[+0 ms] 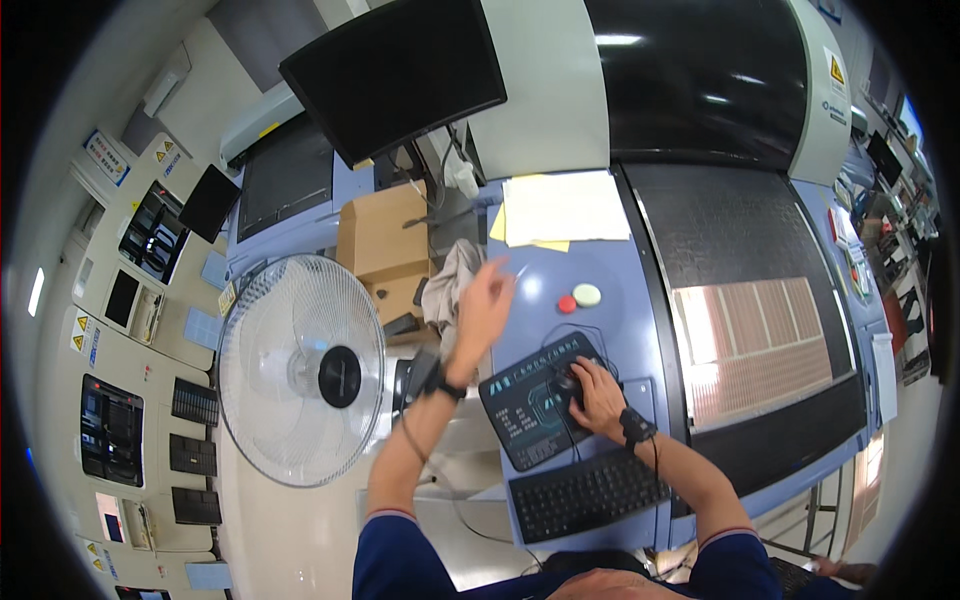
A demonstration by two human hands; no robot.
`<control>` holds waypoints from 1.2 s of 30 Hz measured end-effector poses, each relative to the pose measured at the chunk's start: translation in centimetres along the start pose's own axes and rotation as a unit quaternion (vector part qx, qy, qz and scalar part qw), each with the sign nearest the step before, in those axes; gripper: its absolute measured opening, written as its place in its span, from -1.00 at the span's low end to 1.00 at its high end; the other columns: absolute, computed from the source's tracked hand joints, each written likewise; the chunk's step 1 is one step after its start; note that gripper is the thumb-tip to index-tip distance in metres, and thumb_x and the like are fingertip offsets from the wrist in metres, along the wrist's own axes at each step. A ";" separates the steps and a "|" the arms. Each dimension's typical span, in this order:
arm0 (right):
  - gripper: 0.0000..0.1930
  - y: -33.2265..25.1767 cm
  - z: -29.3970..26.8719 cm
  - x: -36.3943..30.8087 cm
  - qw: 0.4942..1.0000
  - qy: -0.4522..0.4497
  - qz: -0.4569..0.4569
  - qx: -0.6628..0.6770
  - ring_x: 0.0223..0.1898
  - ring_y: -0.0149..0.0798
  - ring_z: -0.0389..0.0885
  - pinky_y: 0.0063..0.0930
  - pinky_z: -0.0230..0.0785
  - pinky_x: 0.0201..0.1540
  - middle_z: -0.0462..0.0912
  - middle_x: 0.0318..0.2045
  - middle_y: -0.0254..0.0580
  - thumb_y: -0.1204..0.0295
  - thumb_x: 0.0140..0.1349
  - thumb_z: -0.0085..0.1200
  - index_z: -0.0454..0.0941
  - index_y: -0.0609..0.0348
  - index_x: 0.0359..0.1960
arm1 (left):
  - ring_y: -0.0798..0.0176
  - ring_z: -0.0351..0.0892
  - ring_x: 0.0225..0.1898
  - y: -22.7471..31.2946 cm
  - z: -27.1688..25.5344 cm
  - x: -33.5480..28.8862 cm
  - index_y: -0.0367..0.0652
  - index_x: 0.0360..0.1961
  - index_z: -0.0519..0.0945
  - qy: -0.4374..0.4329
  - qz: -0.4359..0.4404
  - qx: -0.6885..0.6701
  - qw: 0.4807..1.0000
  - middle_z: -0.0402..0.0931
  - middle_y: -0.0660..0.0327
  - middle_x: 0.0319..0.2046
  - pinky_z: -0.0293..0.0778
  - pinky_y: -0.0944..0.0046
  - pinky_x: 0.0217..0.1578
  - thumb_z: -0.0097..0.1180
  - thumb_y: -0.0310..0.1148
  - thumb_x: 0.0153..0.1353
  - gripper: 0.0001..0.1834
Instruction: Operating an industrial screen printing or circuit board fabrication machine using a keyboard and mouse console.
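My right hand rests over a black computer mouse, fingers wrapped on it. The mouse lies on a dark mouse pad with light printed lines. My left hand is raised beside the machine's blue front ledge, close to a crumpled grey-beige cloth. Its fingers look loosely bent and somewhat apart, slightly blurred, with nothing visible in them. A black keyboard sits just below the pad. Beyond the pad are a red round button and a pale green round button.
White and yellow paper sheets lie at the ledge's back. An open cardboard box and a large caged fan stand left. A dark monitor hangs above. To the right, a brownish panel lies on the machine's black bed.
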State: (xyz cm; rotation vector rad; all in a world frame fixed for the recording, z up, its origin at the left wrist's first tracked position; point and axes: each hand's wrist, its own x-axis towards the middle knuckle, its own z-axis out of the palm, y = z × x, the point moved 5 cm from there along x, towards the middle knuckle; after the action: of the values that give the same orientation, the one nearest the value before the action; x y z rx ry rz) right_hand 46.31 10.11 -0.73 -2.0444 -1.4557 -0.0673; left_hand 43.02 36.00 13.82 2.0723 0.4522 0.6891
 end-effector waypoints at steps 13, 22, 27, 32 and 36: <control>-0.40 -0.1 0.0 -0.1 0.999 -0.020 0.041 0.027 0.20 0.11 0.52 -0.08 0.39 0.31 0.46 0.28 0.12 0.27 0.20 0.28 0.45 0.33 0.23 | -0.19 0.78 -0.23 -4.8 8.6 33.3 0.16 0.65 -0.38 0.058 -0.011 0.427 0.902 0.67 -0.17 -0.11 0.67 -0.16 -0.23 0.14 -0.38 0.22 0.15; -0.39 0.6 0.4 -0.4 0.997 -0.032 0.044 0.055 0.22 0.10 0.51 -0.09 0.39 0.30 0.45 0.30 0.08 0.25 0.23 0.27 0.43 0.29 0.26 | -0.04 0.79 -0.34 -3.4 10.2 33.8 -0.07 0.64 -0.33 0.096 0.027 0.476 0.874 0.67 -0.11 -0.12 0.68 0.08 -0.40 0.15 -0.43 0.21 0.13; -0.39 0.5 0.6 -0.7 0.997 -0.033 0.045 0.045 0.24 0.10 0.50 -0.08 0.38 0.31 0.43 0.32 0.08 0.25 0.24 0.26 0.42 0.29 0.27 | -0.07 0.79 -0.34 -3.8 9.9 33.9 -0.14 0.63 -0.37 0.109 0.029 0.478 0.871 0.66 -0.11 -0.08 0.69 0.07 -0.39 0.13 -0.43 0.24 0.12; -0.39 0.4 0.5 -0.8 0.997 -0.035 0.042 0.047 0.24 0.09 0.49 -0.09 0.38 0.32 0.43 0.32 0.06 0.25 0.23 0.26 0.43 0.29 0.26 | -0.04 0.79 -0.35 -4.1 9.4 33.7 -0.24 0.62 -0.37 0.119 0.010 0.457 0.881 0.68 -0.07 -0.14 0.69 0.08 -0.38 0.11 -0.40 0.27 0.09; -0.40 0.5 0.6 -0.7 0.998 -0.037 0.041 0.039 0.23 0.09 0.49 -0.09 0.37 0.32 0.43 0.32 0.06 0.25 0.23 0.26 0.44 0.29 0.26 | 0.00 0.79 -0.36 -3.8 9.3 33.6 -0.23 0.62 -0.35 0.121 0.024 0.505 0.854 0.68 -0.06 -0.18 0.69 0.09 -0.37 0.12 -0.38 0.27 0.09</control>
State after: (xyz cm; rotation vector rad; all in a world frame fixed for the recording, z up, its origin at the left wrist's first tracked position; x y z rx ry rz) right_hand 46.29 9.72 -1.67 -2.0589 -1.3960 0.0993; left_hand 74.83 50.59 16.53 2.9875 1.0839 0.8479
